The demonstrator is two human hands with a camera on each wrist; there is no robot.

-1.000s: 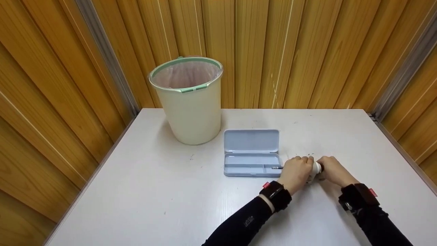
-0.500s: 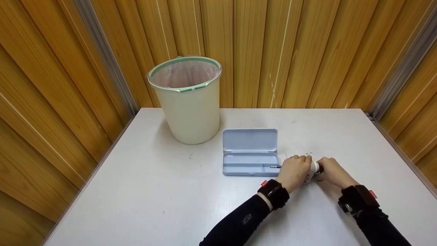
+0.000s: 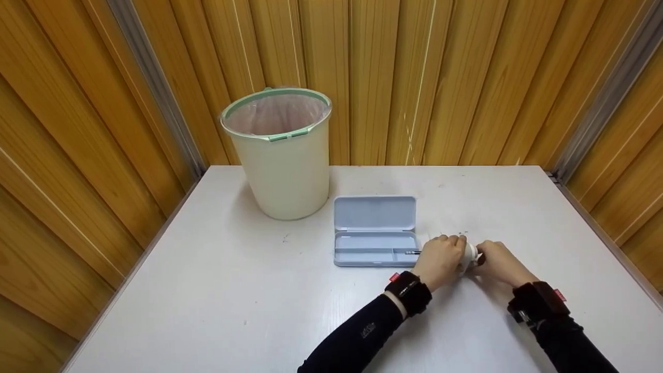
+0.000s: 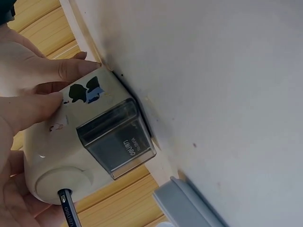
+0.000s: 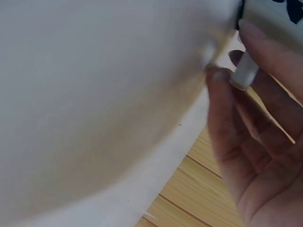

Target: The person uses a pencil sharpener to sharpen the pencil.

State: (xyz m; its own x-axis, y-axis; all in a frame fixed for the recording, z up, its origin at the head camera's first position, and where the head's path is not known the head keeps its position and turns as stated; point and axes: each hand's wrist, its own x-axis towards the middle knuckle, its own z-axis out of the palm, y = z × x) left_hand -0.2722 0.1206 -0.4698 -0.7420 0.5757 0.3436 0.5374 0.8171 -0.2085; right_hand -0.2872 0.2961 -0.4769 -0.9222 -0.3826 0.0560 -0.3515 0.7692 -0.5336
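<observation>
Left wrist | left hand point(image 4: 28, 104) grips rounded cream plastic sharpener point(image 4: 80, 142) | right hand point(image 5: 255, 142) pinches its white crank point(image 5: 246, 71)

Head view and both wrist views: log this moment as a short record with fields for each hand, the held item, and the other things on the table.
left hand: left hand grips the cream plastic crank pencil sharpener, steadying it on the white table
right hand: right hand pinches the sharpener's white crank handle
pencil: dark pencil inserted in the sharpener's front hole
case: pale blue plastic pencil case, lid open, just left of the left hand
bin: cream waste bin with green rim, lined, at the table's back
</observation>
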